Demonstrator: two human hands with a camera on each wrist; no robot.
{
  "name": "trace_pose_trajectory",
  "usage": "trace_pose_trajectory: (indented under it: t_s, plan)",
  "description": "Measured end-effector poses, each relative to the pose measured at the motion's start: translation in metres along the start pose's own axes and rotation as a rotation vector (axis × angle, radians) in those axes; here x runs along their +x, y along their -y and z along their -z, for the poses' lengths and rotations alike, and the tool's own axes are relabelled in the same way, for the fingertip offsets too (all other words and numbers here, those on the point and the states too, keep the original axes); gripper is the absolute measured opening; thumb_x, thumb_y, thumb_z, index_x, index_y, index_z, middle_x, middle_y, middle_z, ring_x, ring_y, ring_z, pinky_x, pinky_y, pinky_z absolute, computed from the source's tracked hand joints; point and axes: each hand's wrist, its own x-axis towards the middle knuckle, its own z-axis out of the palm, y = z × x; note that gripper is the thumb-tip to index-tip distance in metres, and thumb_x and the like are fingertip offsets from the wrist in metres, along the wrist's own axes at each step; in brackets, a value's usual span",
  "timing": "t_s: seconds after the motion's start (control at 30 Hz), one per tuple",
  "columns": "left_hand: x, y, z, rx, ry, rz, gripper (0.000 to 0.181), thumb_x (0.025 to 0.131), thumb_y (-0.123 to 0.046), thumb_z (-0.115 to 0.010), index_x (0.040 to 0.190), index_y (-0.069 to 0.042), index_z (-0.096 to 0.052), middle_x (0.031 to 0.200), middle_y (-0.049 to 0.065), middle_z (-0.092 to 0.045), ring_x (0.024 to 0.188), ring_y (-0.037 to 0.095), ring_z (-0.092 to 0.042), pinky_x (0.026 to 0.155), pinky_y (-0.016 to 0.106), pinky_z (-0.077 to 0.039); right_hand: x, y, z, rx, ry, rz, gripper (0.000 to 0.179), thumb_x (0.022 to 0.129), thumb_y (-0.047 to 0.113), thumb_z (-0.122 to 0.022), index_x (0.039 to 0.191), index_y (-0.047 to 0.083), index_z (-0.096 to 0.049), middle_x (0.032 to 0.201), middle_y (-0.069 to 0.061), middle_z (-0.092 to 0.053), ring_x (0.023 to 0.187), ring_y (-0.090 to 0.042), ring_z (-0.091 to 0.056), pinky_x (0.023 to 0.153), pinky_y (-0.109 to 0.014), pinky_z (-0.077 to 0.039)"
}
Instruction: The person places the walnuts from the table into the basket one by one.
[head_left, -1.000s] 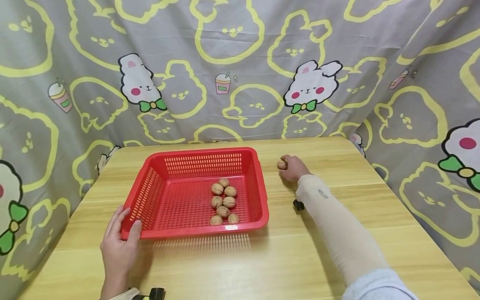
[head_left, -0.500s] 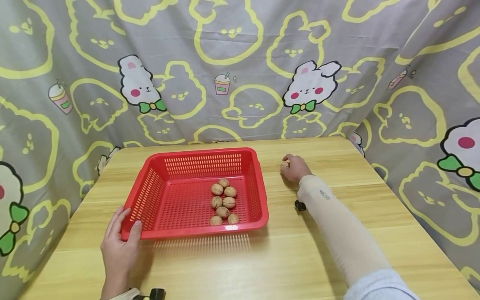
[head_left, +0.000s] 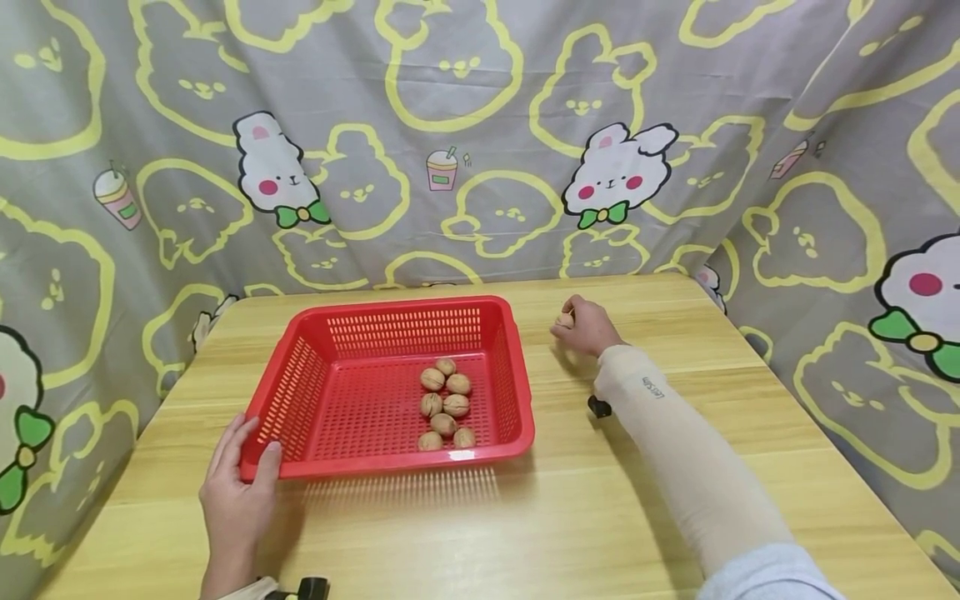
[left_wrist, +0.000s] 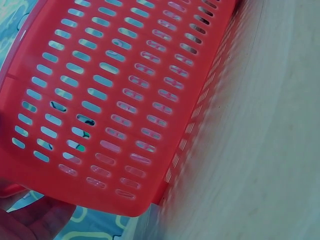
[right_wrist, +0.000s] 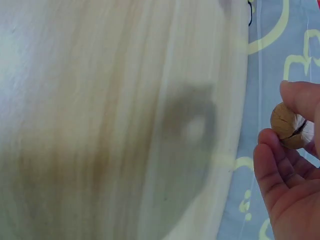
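Observation:
A red plastic basket (head_left: 405, 471) with slotted walls sits left of centre on the table, and several walnuts (head_left: 443, 425) lie on the right part of its floor. My left hand (head_left: 238, 508) grips the basket's near left corner, thumb on the rim and fingers along the left side; in the left wrist view the slotted wall (left_wrist: 107, 105) fills much of the picture. Right of the basket, my right hand (head_left: 588, 327) pinches a single walnut (right_wrist: 287, 126) between thumb and fingers, over the tabletop. Part of that walnut is hidden by the thumb and fingers.
The wooden table (head_left: 480, 542) runs back to a grey patterned curtain (head_left: 480, 200), which also hangs along both sides. The basket's right wall stands between the right hand and the walnuts inside.
My right hand, with the walnut in its fingers, has shifted slightly up and turned so more of the nut shows. The left hand and basket hold their place.

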Motion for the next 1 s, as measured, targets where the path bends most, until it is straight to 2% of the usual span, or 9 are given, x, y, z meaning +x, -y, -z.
trace_pose_trajectory:
  t_s: [0.2,0.33,0.6,0.83,1.0]
  plan:
    - [0.000,0.001,0.000,-0.001,0.002,0.001,0.040,0.092,-0.011,-0.063,0.130,0.000,-0.058,0.145,0.009,-0.047,0.132,0.030,-0.043,0.098,0.006,-0.032,0.002,0.011,0.002,-0.026,-0.057,0.104,0.039,0.091,0.024,-0.067,0.122,0.001,-0.059,0.082,-0.011,-0.055,0.079,-0.027,-0.051,0.076,-0.042,-0.046]
    - [0.000,0.002,0.000,-0.003,0.001,-0.003,0.040,0.092,-0.011,-0.063,0.130,0.000,-0.058,0.145,0.008,-0.046,0.133,0.028,-0.042,0.099,0.007,-0.032,0.002,0.021,0.005,-0.014,-0.092,0.156,0.037,0.092,0.024,-0.068,0.121,0.002,-0.062,0.085,-0.012,-0.058,0.079,-0.027,-0.051,0.074,-0.042,-0.046]
    - [0.000,0.002,0.000,-0.010,-0.002,-0.007,0.039,0.092,-0.011,-0.062,0.129,0.000,-0.059,0.145,0.009,-0.047,0.133,0.028,-0.042,0.100,0.007,-0.032,0.003,0.042,0.014,0.032,-0.102,0.164,0.041,0.091,0.019,-0.069,0.126,0.001,-0.058,0.104,-0.014,-0.061,0.083,-0.026,-0.057,0.073,-0.039,-0.050]
    - [0.000,0.001,0.001,-0.007,0.011,0.012,0.040,0.092,-0.012,-0.062,0.131,-0.001,-0.058,0.146,0.007,-0.046,0.133,0.028,-0.041,0.100,0.008,-0.032,0.001,0.068,0.019,0.101,-0.117,0.170,0.041,0.087,0.016,-0.074,0.121,0.001,-0.056,0.108,-0.014,-0.058,0.090,-0.027,-0.058,0.076,-0.039,-0.054]
    - [0.000,0.000,0.002,-0.010,0.010,0.007,0.040,0.092,-0.011,-0.063,0.131,-0.002,-0.058,0.146,0.007,-0.046,0.132,0.028,-0.042,0.098,0.007,-0.032,-0.001,0.090,0.021,0.101,-0.130,0.217,0.040,0.087,0.018,-0.074,0.120,0.003,-0.057,0.107,-0.012,-0.058,0.089,-0.025,-0.058,0.076,-0.038,-0.054]
